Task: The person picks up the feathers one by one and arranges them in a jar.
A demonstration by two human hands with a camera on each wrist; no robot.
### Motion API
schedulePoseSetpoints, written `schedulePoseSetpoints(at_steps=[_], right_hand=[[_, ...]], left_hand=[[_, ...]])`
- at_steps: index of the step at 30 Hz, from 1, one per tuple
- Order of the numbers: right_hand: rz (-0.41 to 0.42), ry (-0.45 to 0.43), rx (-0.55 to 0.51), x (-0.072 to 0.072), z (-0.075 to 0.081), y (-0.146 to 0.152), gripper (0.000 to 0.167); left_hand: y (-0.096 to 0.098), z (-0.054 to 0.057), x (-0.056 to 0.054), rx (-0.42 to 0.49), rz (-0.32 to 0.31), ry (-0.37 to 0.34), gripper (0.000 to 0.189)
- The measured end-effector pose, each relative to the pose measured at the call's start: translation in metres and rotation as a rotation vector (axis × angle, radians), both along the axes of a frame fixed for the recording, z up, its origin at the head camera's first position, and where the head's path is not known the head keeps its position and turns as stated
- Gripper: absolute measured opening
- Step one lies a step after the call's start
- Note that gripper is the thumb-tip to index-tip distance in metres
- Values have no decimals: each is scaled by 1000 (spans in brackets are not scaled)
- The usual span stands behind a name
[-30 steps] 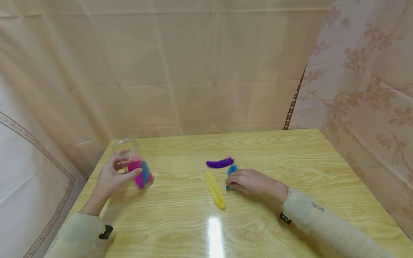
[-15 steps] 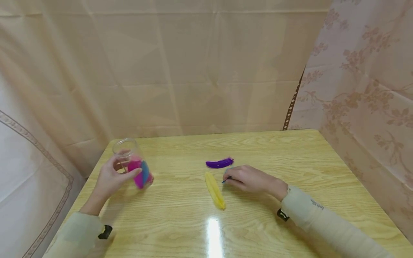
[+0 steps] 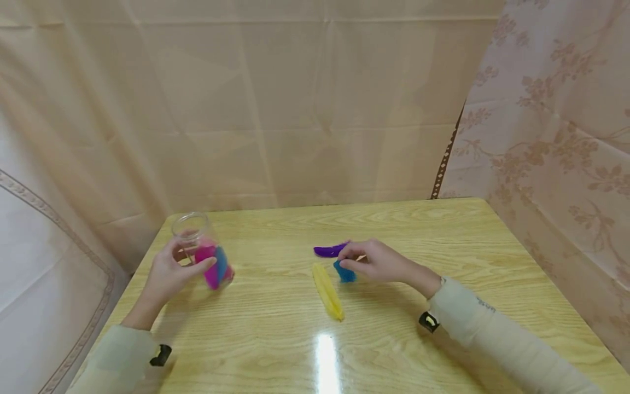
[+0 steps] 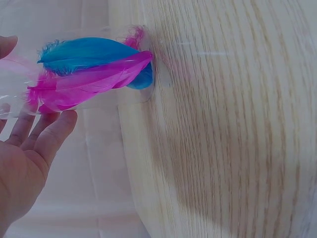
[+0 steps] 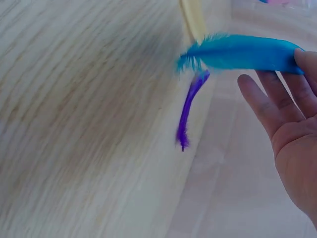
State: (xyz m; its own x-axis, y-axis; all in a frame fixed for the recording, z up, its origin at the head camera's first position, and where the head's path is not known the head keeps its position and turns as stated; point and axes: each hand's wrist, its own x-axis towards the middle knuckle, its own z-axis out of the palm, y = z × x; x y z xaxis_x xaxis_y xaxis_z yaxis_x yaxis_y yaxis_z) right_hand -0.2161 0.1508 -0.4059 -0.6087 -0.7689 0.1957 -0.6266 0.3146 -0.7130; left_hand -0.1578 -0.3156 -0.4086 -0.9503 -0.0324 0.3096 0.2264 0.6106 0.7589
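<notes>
Partly within right grip (image 3: 376, 262), blue feather (image 5: 242, 53)

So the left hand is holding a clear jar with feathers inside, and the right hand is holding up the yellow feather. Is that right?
Not quite: the right wrist view shows the right hand holding up a blue feather; the yellow feather lies on the table. The left hand does hold a clear jar with feathers inside.

Behind my wood-grained table (image 3: 418, 230) I see a beige curtain (image 3: 315, 98), flowered cloth (image 3: 556, 126) right, white cloth (image 3: 39, 268) left
</notes>
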Motion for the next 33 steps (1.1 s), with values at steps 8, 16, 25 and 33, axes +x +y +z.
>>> schedulePoseSetpoints(at_steps=[8, 16, 25, 33], right_hand=[[-67, -193, -139, -2, 14, -5, 17], [-32, -285, -216, -2, 25, -14, 18], [-21, -322, -226, -3, 39, -28, 22], [-52, -345, -241, -3, 46, -37, 22]], left_hand=[[1, -1, 1, 2, -1, -3, 70], [2, 0, 1, -7, 5, -3, 70], [2, 1, 2, -6, -2, 7, 69], [2, 1, 2, -3, -5, 12, 69]])
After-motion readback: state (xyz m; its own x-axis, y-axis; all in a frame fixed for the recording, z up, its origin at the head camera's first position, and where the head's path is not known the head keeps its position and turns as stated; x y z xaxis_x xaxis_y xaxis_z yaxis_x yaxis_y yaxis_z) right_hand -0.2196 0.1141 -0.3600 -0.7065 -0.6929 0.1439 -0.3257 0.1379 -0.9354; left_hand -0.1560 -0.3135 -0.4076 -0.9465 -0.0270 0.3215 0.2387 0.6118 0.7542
